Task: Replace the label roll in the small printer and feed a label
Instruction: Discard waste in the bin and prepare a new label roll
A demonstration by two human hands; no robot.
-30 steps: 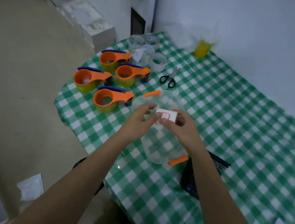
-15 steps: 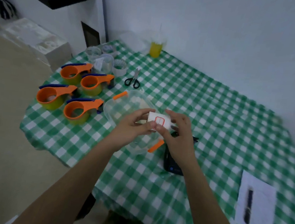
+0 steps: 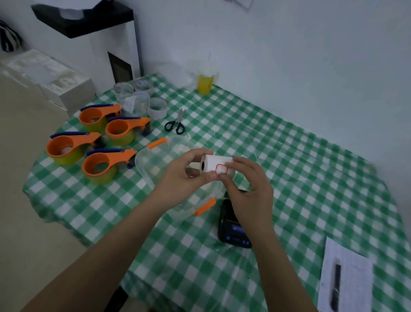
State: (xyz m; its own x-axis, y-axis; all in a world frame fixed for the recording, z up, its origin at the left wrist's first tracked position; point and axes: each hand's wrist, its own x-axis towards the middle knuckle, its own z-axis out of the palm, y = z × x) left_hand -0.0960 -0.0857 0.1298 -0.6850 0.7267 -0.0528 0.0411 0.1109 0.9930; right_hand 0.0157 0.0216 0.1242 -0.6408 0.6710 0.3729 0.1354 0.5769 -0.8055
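Both hands hold a white label roll (image 3: 217, 167) up in the air, over the middle of the table (image 3: 297, 178). The left hand (image 3: 181, 178) pinches the end with the dark hole, thumb below and fingers on top. The right hand (image 3: 251, 187) grips the other end, and its thumb presses on a label with a red border. The roll lies on its side between them.

Under the hands sits a clear plastic box (image 3: 154, 161) with 2 orange clips. Just beside it, toward the near edge, lies the small black printer (image 3: 233, 229), partly hidden by the right wrist. Whether its lid is open cannot be seen.

By the left edge stand 4 orange tape holders (image 3: 93, 143), close together. Behind them, near the far left corner, are some clear cups (image 3: 135, 97) and a roll of tape (image 3: 157, 108). Black scissors (image 3: 174, 125) lie next to that roll. A cup of yellow drink (image 3: 205, 82) stands at the far edge, by the wall.

At the near right corner lies a sheet of paper (image 3: 347, 287) with a black pen (image 3: 335, 288) on top.

The table has a green and white checked cloth.
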